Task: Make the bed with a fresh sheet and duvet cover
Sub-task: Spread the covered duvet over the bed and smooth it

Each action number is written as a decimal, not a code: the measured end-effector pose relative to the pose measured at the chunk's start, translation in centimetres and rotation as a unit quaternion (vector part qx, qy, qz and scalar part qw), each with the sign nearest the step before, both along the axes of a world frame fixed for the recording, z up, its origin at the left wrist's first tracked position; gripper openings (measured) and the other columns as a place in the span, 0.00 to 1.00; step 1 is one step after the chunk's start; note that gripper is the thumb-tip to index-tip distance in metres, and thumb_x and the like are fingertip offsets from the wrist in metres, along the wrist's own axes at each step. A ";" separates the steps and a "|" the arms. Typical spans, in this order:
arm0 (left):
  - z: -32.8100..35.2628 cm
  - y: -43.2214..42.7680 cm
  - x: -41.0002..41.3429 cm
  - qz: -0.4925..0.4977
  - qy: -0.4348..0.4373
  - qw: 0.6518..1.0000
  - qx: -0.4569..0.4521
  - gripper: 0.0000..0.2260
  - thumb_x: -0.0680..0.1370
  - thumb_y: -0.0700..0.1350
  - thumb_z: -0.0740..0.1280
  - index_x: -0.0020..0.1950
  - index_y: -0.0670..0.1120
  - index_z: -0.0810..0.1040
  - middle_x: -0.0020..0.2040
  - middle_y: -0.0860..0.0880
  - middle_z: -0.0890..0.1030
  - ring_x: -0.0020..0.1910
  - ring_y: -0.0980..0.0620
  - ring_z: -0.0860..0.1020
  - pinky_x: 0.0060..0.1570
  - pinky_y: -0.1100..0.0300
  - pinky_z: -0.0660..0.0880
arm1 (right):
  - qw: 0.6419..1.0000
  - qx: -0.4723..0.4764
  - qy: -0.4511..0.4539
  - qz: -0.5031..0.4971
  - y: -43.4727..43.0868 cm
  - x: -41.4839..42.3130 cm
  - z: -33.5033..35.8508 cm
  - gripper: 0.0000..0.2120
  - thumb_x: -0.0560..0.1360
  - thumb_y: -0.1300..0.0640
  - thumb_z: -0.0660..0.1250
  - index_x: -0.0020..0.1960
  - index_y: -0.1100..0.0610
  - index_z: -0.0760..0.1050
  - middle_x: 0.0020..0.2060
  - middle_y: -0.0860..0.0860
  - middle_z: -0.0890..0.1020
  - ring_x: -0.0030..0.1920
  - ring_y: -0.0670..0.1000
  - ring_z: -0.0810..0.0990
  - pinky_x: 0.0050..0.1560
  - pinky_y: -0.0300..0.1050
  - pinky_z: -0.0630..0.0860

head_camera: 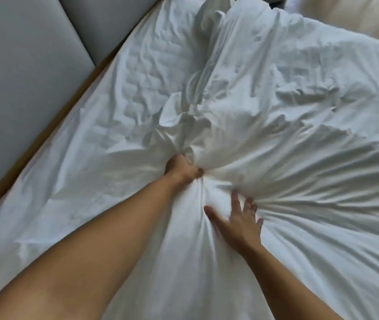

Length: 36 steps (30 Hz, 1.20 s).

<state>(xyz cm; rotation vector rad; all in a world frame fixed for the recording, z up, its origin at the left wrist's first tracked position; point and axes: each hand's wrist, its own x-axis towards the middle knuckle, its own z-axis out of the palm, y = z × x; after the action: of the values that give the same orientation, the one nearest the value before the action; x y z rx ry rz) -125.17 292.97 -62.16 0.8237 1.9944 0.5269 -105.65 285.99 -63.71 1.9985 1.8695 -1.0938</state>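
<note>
A white duvet cover (287, 125) lies rumpled across the bed, bunched into folds that fan out from the middle. My left hand (182, 168) is clenched on a gathered bunch of this fabric at the centre. Just right and nearer to me, my right hand (237, 221) lies flat on the cover with its fingers spread, holding nothing. A white fitted sheet (73, 167) covers the mattress on the left side, creased but flat. The duvet's far end (216, 17) is heaped up at the top.
A grey padded headboard panel (22, 72) runs along the left, with a wooden bed frame edge (45, 132) between it and the mattress. A cream pillow (345, 15) sits at the top right corner.
</note>
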 end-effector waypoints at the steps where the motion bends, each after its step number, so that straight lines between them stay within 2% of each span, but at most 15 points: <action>1: -0.2 -0.1 -1.2 -0.010 0.064 0.998 0.011 0.16 0.69 0.49 0.80 0.46 0.43 0.78 0.47 0.43 0.82 0.48 0.44 0.82 0.46 0.54 0.77 | 1.000 0.000 -0.001 0.010 -0.3 0.1 0.2 0.61 0.56 0.14 0.43 0.82 0.44 0.39 0.81 0.58 0.40 0.81 0.59 0.40 0.77 0.65 0.40; 4: -1.0 -1.1 -1.0 -0.035 0.142 0.989 0.003 0.25 0.73 0.58 0.75 0.59 0.41 0.79 0.58 0.41 0.82 0.57 0.41 0.80 0.53 0.54 0.76 | 0.999 0.003 -0.021 0.036 -1.8 0.2 -0.2 0.59 0.57 0.13 0.45 0.81 0.40 0.39 0.81 0.56 0.39 0.81 0.60 0.38 0.76 0.68 0.39; 9: -0.9 -6.1 0.6 -0.136 -0.010 0.987 -0.090 0.45 0.56 0.70 0.79 0.66 0.48 0.76 0.59 0.51 0.82 0.58 0.48 0.81 0.58 0.54 0.78 | 0.997 0.019 -0.060 0.051 -3.5 -0.1 -2.4 0.56 0.57 0.13 0.48 0.78 0.34 0.33 0.80 0.56 0.33 0.79 0.62 0.32 0.73 0.72 0.36; 11: -0.5 -9.7 -0.6 -0.219 0.030 0.963 -0.155 0.45 0.52 0.71 0.78 0.62 0.49 0.78 0.58 0.50 0.82 0.55 0.49 0.81 0.56 0.52 0.80 | 0.995 0.024 -0.084 0.056 -3.6 -0.2 -3.2 0.55 0.60 0.13 0.50 0.78 0.34 0.32 0.78 0.56 0.29 0.78 0.63 0.30 0.73 0.74 0.35; 13: 0.3 -13.6 -2.7 -0.271 0.160 0.926 -0.209 0.45 0.51 0.77 0.70 0.62 0.54 0.78 0.68 0.49 0.73 0.66 0.46 0.72 0.65 0.49 0.72 | 0.994 0.031 -0.093 0.052 -3.6 -0.5 -3.8 0.54 0.61 0.14 0.51 0.77 0.34 0.31 0.77 0.56 0.28 0.77 0.63 0.28 0.72 0.75 0.34; 16: 1.9 -18.4 -7.0 -0.170 0.212 0.937 -0.219 0.52 0.48 0.83 0.66 0.67 0.58 0.72 0.74 0.49 0.60 0.73 0.43 0.62 0.70 0.44 0.65 | 0.993 0.041 -0.094 0.050 -3.7 -0.9 -4.2 0.54 0.61 0.15 0.51 0.78 0.34 0.32 0.78 0.57 0.28 0.78 0.63 0.29 0.71 0.75 0.33; 18: 2.4 -21.2 -8.2 -0.077 0.056 0.974 -0.208 0.57 0.49 0.79 0.73 0.72 0.52 0.69 0.71 0.49 0.71 0.68 0.47 0.72 0.66 0.49 0.72 | 0.993 0.037 -0.099 0.050 -4.0 -1.0 -4.0 0.54 0.62 0.15 0.51 0.78 0.35 0.33 0.78 0.57 0.29 0.78 0.63 0.29 0.71 0.75 0.33; 20: 3.0 -22.9 -6.1 -0.085 -0.094 0.971 -0.204 0.49 0.50 0.72 0.81 0.65 0.50 0.77 0.59 0.54 0.83 0.58 0.55 0.81 0.63 0.51 0.76 | 0.993 0.027 -0.102 0.049 -4.0 -1.3 -3.6 0.53 0.64 0.16 0.51 0.79 0.35 0.33 0.78 0.57 0.29 0.78 0.63 0.29 0.71 0.76 0.34; 24: 3.4 -25.7 -0.7 -0.217 0.006 0.955 -0.203 0.39 0.61 0.66 0.77 0.66 0.48 0.73 0.65 0.49 0.71 0.66 0.48 0.71 0.66 0.55 0.71 | 0.995 0.009 -0.086 0.042 -5.2 -2.0 -2.4 0.50 0.66 0.16 0.49 0.79 0.36 0.37 0.79 0.56 0.31 0.78 0.63 0.31 0.72 0.76 0.37; 25: 3.4 -25.6 0.1 -0.187 0.010 0.963 -0.193 0.35 0.66 0.60 0.76 0.68 0.46 0.72 0.66 0.48 0.71 0.65 0.47 0.72 0.66 0.55 0.72 | 0.996 0.002 -0.078 0.040 -5.6 -2.1 -2.1 0.49 0.66 0.17 0.49 0.80 0.36 0.37 0.79 0.56 0.32 0.79 0.63 0.32 0.72 0.76 0.37; 27: 3.6 -25.2 0.7 -0.044 -0.132 0.976 -0.167 0.25 0.68 0.46 0.74 0.64 0.44 0.76 0.61 0.45 0.81 0.58 0.47 0.81 0.60 0.52 0.79 | 0.998 -0.013 -0.061 0.025 -6.1 -2.4 -1.4 0.47 0.68 0.18 0.51 0.80 0.36 0.40 0.80 0.55 0.34 0.79 0.62 0.33 0.72 0.75 0.37; 30: 5.3 -26.0 -0.5 0.096 -0.346 0.920 -0.154 0.22 0.63 0.37 0.72 0.57 0.39 0.82 0.53 0.38 0.85 0.52 0.40 0.85 0.47 0.52 0.83 | 0.999 0.008 -0.006 -0.039 -6.3 -3.1 -0.1 0.43 0.71 0.22 0.52 0.80 0.37 0.46 0.82 0.53 0.42 0.81 0.61 0.39 0.73 0.74 0.40; 32: 6.9 -27.2 -1.0 0.100 -0.411 0.890 -0.169 0.26 0.60 0.42 0.80 0.57 0.38 0.83 0.55 0.37 0.85 0.55 0.40 0.84 0.46 0.55 0.82 | 0.994 0.034 0.037 -0.093 -6.9 -3.5 0.5 0.43 0.71 0.23 0.53 0.80 0.38 0.48 0.82 0.51 0.48 0.81 0.59 0.42 0.74 0.72 0.42; 34: 7.7 -28.9 -0.3 0.097 -0.369 0.890 -0.250 0.37 0.59 0.55 0.84 0.65 0.45 0.79 0.63 0.46 0.82 0.64 0.49 0.80 0.58 0.61 0.77 | 0.990 0.020 0.059 -0.123 -8.1 -3.5 0.8 0.44 0.71 0.23 0.55 0.81 0.39 0.47 0.82 0.51 0.47 0.81 0.59 0.41 0.75 0.69 0.41; 36: 6.8 -32.9 -0.8 0.086 -0.206 0.953 -0.208 0.28 0.73 0.46 0.76 0.70 0.55 0.71 0.76 0.47 0.69 0.76 0.53 0.66 0.74 0.58 0.62 | 0.989 -0.003 0.066 -0.134 -9.3 -3.5 0.9 0.46 0.70 0.22 0.57 0.81 0.39 0.46 0.82 0.50 0.45 0.81 0.58 0.39 0.76 0.69 0.41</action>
<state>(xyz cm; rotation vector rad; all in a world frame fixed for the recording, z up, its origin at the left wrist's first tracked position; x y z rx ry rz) -125.93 260.11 -55.33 0.2547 1.7057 0.3235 -109.16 276.69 -62.84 2.2748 1.6875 -1.3271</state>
